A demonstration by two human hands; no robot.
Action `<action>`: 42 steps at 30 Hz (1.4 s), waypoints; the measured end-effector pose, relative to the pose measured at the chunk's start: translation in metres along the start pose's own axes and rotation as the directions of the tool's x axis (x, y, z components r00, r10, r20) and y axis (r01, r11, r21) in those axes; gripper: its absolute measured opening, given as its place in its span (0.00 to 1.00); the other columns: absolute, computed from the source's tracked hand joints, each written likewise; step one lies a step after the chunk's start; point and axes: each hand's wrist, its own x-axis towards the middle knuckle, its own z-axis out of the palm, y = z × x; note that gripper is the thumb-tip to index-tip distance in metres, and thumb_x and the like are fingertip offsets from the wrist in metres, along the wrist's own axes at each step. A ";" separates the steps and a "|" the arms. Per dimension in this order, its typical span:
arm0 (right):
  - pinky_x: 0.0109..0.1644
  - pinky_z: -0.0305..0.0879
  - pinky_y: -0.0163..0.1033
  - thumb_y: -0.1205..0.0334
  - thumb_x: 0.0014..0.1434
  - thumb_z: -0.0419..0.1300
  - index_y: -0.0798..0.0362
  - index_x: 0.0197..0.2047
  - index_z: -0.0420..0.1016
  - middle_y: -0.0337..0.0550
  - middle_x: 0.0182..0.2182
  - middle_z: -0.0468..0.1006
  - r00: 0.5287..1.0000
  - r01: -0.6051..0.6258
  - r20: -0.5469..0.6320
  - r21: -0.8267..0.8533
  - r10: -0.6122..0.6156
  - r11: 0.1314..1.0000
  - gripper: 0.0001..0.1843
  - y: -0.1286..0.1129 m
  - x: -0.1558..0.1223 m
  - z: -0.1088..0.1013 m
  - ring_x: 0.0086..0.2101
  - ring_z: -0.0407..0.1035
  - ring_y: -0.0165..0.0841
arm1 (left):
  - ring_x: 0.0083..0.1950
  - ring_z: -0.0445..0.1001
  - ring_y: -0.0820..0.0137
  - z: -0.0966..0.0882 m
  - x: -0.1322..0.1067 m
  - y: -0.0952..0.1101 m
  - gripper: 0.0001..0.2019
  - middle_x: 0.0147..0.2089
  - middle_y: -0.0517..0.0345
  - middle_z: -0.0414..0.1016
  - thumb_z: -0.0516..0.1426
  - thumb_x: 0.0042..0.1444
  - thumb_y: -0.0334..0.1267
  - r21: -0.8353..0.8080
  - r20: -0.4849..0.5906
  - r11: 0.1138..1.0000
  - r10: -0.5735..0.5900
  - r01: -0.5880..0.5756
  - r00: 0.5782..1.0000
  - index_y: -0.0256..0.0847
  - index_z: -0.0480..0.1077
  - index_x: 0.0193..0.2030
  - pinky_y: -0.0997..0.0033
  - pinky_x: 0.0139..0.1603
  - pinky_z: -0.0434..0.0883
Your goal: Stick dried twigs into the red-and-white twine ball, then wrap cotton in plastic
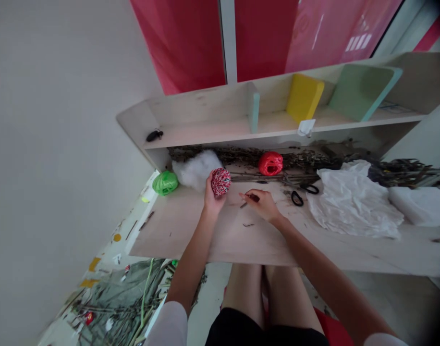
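Observation:
My left hand [213, 197] is wrapped round a ball of red, white and dark yarn [221, 181], held up over the desk. To its right, my right hand [260, 203] is closed in a pinch, its fingertips pointing at the ball but apart from it. Whatever those fingertips hold, if anything, is too small to make out. Behind the ball lies a tuft of white stuffing [197, 169], with a roll of green plastic twine [165, 183] to its left. A roll of red plastic twine [270, 164] sits beyond my right hand.
Black-handled scissors [298, 198] lie right of my right hand, beside crumpled white sheeting [355, 202]. Dried stalks [310, 157] run along the back under a shelf [205, 135]. The desk's front edge is just before my legs; more stalks [115, 307] cover the floor at left.

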 end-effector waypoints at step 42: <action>0.21 0.48 0.34 0.36 0.40 0.65 0.53 0.22 0.72 0.33 0.15 0.64 0.893 -0.277 -0.191 0.481 0.408 0.832 0.25 -0.002 0.015 -0.029 0.18 0.53 0.25 | 0.41 0.76 0.67 0.003 -0.038 -0.022 0.32 0.42 0.56 0.76 0.72 0.32 0.38 0.649 0.516 0.727 -0.206 -0.223 0.832 0.42 0.71 0.48 0.65 0.47 0.71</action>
